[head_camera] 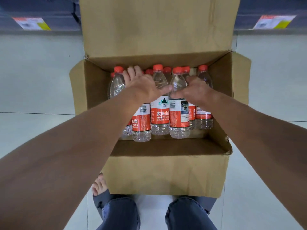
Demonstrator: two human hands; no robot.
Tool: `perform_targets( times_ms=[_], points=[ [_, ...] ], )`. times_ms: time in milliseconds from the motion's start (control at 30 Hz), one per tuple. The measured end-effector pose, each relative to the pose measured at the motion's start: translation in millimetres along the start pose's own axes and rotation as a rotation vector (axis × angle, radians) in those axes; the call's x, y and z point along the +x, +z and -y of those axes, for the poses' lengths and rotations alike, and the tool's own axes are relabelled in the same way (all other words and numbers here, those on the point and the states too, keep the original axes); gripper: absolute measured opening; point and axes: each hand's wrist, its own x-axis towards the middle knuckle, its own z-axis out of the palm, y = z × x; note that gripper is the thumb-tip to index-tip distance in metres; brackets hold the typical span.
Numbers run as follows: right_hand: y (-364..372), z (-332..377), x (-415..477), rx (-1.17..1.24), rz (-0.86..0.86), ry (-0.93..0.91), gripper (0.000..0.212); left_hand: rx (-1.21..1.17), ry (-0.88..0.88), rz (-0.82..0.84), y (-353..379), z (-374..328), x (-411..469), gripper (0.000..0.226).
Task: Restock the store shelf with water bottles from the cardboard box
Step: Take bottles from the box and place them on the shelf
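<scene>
An open cardboard box [166, 173] stands on the floor in front of me. Inside it stand several clear water bottles with red caps and red-and-white labels. My left hand [141, 85] is inside the box, its fingers curled round the upper part of a water bottle [141, 123] near the left. My right hand [196, 90] grips the shoulder of another water bottle [179, 113] at the middle right. Both bottles stand among the others. The dark shelf [41, 15] runs along the top of the view, behind the box.
The box's tall back flap [157, 25] stands up and hides the middle of the shelf. Price tags [31, 23] sit on the shelf edge at left and right. My legs and a sandalled foot [99, 186] are close against the box's near wall on a pale tiled floor.
</scene>
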Motion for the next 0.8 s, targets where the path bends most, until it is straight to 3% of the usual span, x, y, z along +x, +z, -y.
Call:
perform_targets(
  times_ms=[100,267,400,567,633,700,767,800],
  points=[
    [1,2,-3,0.084,-0.018,0.04,0.112,-0.073,0.017,-0.009,1,4,6,0.115],
    [3,-15,-1,0.285,-0.041,0.026,0.125,-0.313,0.012,-0.098,11,4,-4,0.1],
    [17,-26,-23,0.47,-0.074,-0.036,0.093,-0.447,0.058,-0.246,18,9,-28,0.088],
    [20,-34,-46,0.455,-0.057,-0.092,0.093,-0.544,0.127,-0.353,36,16,-69,0.083],
    [21,-35,-58,0.486,-0.035,-0.114,0.089,-0.721,0.195,-0.268,43,18,-84,0.078],
    [18,-32,-74,0.498,-0.038,-0.157,0.068,-0.912,0.222,-0.144,45,21,-99,0.074],
    [14,-25,-92,0.5,-0.067,-0.227,0.047,-0.968,0.23,-0.125,46,25,-114,0.071],
    [12,-19,-103,0.5,-0.092,-0.254,0.047,-0.991,0.241,-0.139,44,27,-122,0.069]
  ],
)
